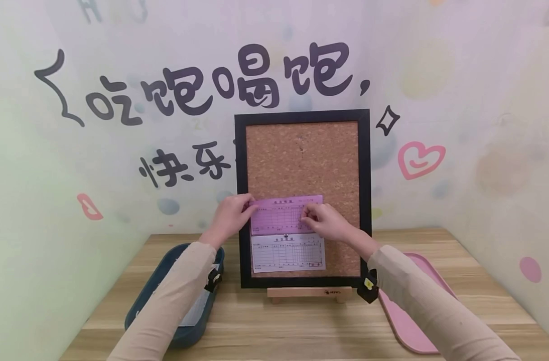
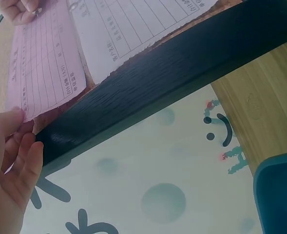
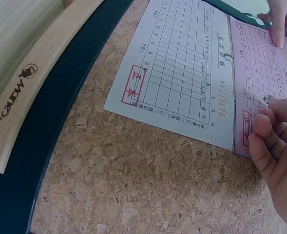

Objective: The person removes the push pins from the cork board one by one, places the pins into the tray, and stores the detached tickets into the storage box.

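Observation:
A pink receipt slip point(image 1: 274, 218) lies against the cork board point(image 1: 301, 160), just above a white receipt slip point(image 1: 285, 253). My left hand point(image 1: 231, 215) pinches the pink slip's upper left corner, its thumb point(image 2: 9, 122) over the paper by the black frame. Over the right part of the pink slip, my right hand point(image 1: 326, 220) pinches a small clear pushpin point(image 3: 267, 99) between thumb and forefinger. Another pin point(image 1: 285, 235) sits at the top middle of the white slip, near the pink slip's lower edge.
The black-framed board leans on a small wooden easel point(image 1: 308, 292) on the wooden table point(image 1: 256, 331). A dark blue tray point(image 1: 197, 333) holding paper stands to the left. To the right lies a pink tray point(image 1: 403, 321). A printed wall point(image 1: 188, 40) rises behind.

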Demonstrator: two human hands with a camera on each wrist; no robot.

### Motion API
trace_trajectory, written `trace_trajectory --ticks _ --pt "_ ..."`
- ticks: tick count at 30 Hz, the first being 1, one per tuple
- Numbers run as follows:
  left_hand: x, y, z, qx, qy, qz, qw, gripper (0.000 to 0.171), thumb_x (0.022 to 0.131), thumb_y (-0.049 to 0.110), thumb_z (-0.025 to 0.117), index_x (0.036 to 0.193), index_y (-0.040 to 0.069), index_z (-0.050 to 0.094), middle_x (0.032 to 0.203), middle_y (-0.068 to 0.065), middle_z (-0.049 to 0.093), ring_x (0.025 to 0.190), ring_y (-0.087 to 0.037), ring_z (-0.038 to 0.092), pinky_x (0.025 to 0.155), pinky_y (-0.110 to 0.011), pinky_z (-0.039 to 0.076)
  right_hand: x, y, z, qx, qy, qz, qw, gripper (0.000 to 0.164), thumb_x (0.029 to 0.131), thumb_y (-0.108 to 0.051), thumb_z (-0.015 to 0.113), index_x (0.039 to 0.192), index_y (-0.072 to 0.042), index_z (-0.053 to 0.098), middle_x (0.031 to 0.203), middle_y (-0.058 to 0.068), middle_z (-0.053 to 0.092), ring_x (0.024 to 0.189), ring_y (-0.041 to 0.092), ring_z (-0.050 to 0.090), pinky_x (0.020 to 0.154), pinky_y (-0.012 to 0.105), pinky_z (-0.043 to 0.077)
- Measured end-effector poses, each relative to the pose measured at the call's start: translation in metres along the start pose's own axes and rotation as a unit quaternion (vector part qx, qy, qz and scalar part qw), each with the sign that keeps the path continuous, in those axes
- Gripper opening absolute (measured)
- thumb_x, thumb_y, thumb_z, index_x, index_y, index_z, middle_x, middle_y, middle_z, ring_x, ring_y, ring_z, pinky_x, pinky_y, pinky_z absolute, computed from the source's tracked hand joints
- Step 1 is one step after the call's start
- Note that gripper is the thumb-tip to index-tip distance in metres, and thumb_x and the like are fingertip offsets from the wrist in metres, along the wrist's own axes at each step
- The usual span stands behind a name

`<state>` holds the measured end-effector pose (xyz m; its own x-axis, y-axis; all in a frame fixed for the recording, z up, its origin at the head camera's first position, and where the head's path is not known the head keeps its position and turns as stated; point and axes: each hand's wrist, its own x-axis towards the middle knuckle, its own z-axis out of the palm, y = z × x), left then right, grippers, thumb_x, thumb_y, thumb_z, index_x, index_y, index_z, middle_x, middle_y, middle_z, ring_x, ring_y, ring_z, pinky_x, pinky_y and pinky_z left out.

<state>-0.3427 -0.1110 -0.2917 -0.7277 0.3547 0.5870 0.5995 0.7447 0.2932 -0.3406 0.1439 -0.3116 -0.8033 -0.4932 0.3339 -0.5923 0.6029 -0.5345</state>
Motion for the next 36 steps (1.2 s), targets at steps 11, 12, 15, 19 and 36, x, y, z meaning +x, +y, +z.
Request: trace_trajectory --ticks 11,12,15,19,36 --pt "-0.003 -0.002 -0.002 -0.033 0.005 -0.022 0.9992 0.012 0.087 0.014 0.061 0.086 0.003 0.066 0.073 -0.005 0.062 0.061 -0.015 0.049 0.055 -0.024 0.041 0.000 -0.002 0.000 0.004 -0.003 0.005 1.000 0.006 0.090 -0.009 0.055 0.084 -0.009 0.055 0.063 0.000 0.050 0.050 0.009 0.045 0.045 0.022 0.037" --pt "-0.003 -0.003 -0.003 -0.035 0.005 -0.024 0.9991 0.012 0.087 0.013 0.060 0.087 0.003 0.066 0.074 -0.006 0.064 0.061 -0.015 0.049 0.055 -0.024 0.042 0.000 -0.002 0.000 0.004 -0.004 0.005 1.000 0.006 0.090 -0.010 0.055 0.084 -0.009 0.055 0.063 0.000 0.050 0.050 0.009 0.045 0.045 0.022 0.037" --pt "-0.004 -0.003 -0.004 -0.039 0.005 -0.031 0.9987 0.013 0.088 0.012 0.059 0.090 0.002 0.067 0.079 -0.008 0.066 0.063 -0.016 0.051 0.057 -0.025 0.043 0.000 -0.002 -0.001 0.006 -0.007 0.003 1.000 0.006 0.090 -0.010 0.055 0.084 -0.008 0.055 0.063 0.000 0.050 0.050 0.010 0.045 0.045 0.022 0.037" --pt "-0.005 -0.003 -0.004 -0.046 0.001 -0.039 0.9982 0.014 0.088 0.012 0.059 0.091 0.001 0.067 0.081 -0.009 0.067 0.064 -0.017 0.052 0.059 -0.026 0.044 0.000 -0.002 -0.001 0.008 -0.009 0.004 1.000 0.005 0.090 -0.010 0.055 0.085 -0.008 0.056 0.063 0.000 0.049 0.050 0.010 0.044 0.046 0.022 0.037" --pt "-0.024 -0.013 -0.012 -0.075 0.064 -0.050 0.9938 0.014 0.088 0.010 0.059 0.090 -0.001 0.066 0.078 -0.010 0.065 0.070 -0.020 0.055 0.062 -0.029 0.045 -0.018 0.003 -0.013 -0.006 -0.002 -0.001 1.000 0.005 0.090 -0.008 0.055 0.086 -0.006 0.057 0.064 -0.001 0.050 0.054 0.011 0.044 0.048 0.022 0.037"
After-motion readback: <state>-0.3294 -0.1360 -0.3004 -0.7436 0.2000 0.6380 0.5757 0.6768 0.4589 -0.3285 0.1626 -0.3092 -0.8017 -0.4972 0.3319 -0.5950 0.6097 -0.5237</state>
